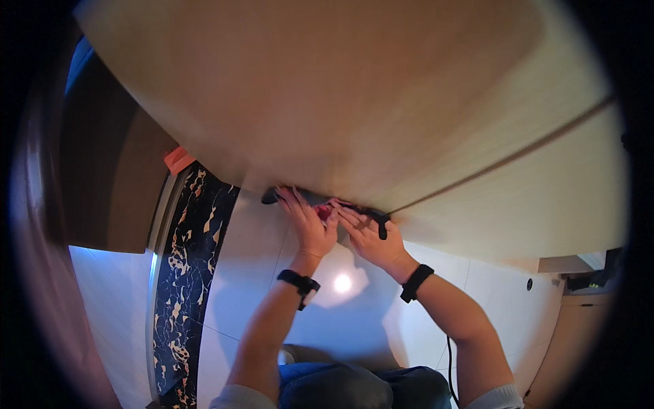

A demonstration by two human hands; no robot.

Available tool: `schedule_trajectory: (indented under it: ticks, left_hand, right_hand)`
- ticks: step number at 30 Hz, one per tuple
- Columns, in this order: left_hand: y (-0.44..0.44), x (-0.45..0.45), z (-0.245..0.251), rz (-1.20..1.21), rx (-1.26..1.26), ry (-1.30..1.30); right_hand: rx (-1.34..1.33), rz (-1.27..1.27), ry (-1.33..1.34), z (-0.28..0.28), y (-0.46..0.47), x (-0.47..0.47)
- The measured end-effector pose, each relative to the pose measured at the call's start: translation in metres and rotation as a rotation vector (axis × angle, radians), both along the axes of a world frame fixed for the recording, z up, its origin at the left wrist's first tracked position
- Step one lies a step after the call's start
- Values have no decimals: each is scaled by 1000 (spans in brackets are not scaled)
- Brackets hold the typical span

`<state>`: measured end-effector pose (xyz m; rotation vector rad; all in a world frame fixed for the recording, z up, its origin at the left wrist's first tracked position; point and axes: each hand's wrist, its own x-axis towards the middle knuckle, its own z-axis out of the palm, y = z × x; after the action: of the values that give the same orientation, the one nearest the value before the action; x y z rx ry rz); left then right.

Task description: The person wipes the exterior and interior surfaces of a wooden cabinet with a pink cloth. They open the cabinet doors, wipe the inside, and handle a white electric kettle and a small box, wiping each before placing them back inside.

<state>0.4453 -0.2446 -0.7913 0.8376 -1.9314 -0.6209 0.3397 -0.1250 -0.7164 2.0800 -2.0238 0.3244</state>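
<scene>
In the head view, my left hand [309, 227] is raised with its fingers against a dark object [305, 193] on or beside the large pale panel [357, 102] in front of me. My right hand [375, 240] reaches to the same height, close to my left one. Beside its knuckles is a black hook-like piece [382, 226]. Some reddish material [323, 211] shows between my hands. What exactly the dark object is, and how firmly my fingers hold it, cannot be told. A black band [416, 282] is on my right wrist and another on my left.
A dark marble-patterned strip [186, 255] crosses the pale tiled floor [245, 286] at the left, beside a metal track. An orange-red piece [179, 160] sits at its upper end. A black cable [450, 368] runs by my right arm. A thin dark line crosses the panel.
</scene>
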Motion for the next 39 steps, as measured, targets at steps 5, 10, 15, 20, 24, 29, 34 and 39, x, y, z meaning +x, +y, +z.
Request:
schedule_trajectory:
  ticks: [5, 10, 15, 20, 24, 29, 34, 39]
  left_hand:
    - [26, -1, -52, 90, 526, -79]
    - [33, -18, 24, -7, 912, 387]
    - [-28, 0, 145, -80, 214, 643]
    - [-115, 5, 119, 305, -58, 456]
    - [-105, 4, -10, 452, 365, 446]
    - [-82, 10, -79, 163, 1085, 668]
    - [-113, 35, 80, 207, 328, 445]
    - [-168, 46, 230, 243, -183, 448]
  right_hand:
    - [305, 20, 136, -64, 3, -5]
    - [181, -37, 102, 14, -10, 20]
    - [-243, -185, 247, 127, -54, 49]
    - [-123, -119, 196, 140, -92, 73]
    - [208, 64, 93, 71, -108, 75]
    - [519, 73, 143, 27, -105, 73]
    - [51, 38, -39, 116, -109, 88]
    - [-355, -65, -53, 209, -138, 101]
